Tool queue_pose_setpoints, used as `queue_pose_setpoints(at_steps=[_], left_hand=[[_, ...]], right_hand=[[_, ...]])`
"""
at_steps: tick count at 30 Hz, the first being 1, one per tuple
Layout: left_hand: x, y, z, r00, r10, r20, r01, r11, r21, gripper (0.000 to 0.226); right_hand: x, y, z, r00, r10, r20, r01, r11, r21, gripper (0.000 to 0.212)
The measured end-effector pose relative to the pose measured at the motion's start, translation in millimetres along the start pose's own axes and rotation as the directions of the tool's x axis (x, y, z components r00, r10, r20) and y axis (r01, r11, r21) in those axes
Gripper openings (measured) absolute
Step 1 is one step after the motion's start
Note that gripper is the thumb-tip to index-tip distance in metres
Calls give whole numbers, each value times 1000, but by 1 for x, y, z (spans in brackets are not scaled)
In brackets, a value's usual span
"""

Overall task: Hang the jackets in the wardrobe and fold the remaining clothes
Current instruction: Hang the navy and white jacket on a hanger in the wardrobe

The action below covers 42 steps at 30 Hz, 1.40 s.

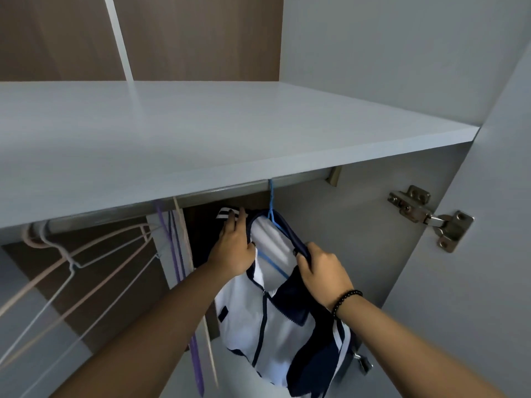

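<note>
Inside the wardrobe [373,239], a navy-and-white jacket [275,320] hangs on a blue hanger [271,214] from the rail [230,192]. The left hand [234,248] and right hand [321,271], apart, each grip its collar. Empty hangers [86,254] hang at left.

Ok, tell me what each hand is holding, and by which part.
Both hold the jacket: left hand at the left collar edge, right hand gripping the navy right collar edge.

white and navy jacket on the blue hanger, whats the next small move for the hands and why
Probably let go with both hands. The jacket is already on the blue hanger, whose hook runs up to the rail under the shelf. The left hand and the right hand each grip the collar, seemingly just straightening it, so little seems left to do.
</note>
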State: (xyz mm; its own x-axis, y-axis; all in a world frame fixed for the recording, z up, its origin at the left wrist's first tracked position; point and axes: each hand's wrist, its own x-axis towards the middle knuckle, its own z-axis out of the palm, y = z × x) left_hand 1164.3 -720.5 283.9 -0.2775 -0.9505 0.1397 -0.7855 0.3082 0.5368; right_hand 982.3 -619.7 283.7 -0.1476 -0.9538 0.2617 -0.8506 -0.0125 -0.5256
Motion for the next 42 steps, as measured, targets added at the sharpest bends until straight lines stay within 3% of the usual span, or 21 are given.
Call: queue_pose_setpoints(at_steps=[11,18,23,28,36,42], left_hand=[[-47,26,3,998,-61,19,61,998,31,73],[-102,48,1,996,-85,-2,84,993,78,70],[-145,68,-3,992,-126,-15,127,989,72,69],[-192,86,2,986,-165,19,163,984,78,72],[-250,101,8,987,-141,75,132,985,115,79],[-304,118,20,984,-95,150,79,991,111,78]], right_hand=[[-3,21,-30,977,176,-119,-168,983,77,23],[-27,11,-43,996,87,31,-90,984,155,20],[-65,10,-46,993,-57,107,39,986,165,41],[-100,12,-47,967,-162,197,142,984,109,46],[-172,29,-63,934,-100,342,75,993,86,70],[-244,37,-85,948,-10,319,-10,998,62,78]])
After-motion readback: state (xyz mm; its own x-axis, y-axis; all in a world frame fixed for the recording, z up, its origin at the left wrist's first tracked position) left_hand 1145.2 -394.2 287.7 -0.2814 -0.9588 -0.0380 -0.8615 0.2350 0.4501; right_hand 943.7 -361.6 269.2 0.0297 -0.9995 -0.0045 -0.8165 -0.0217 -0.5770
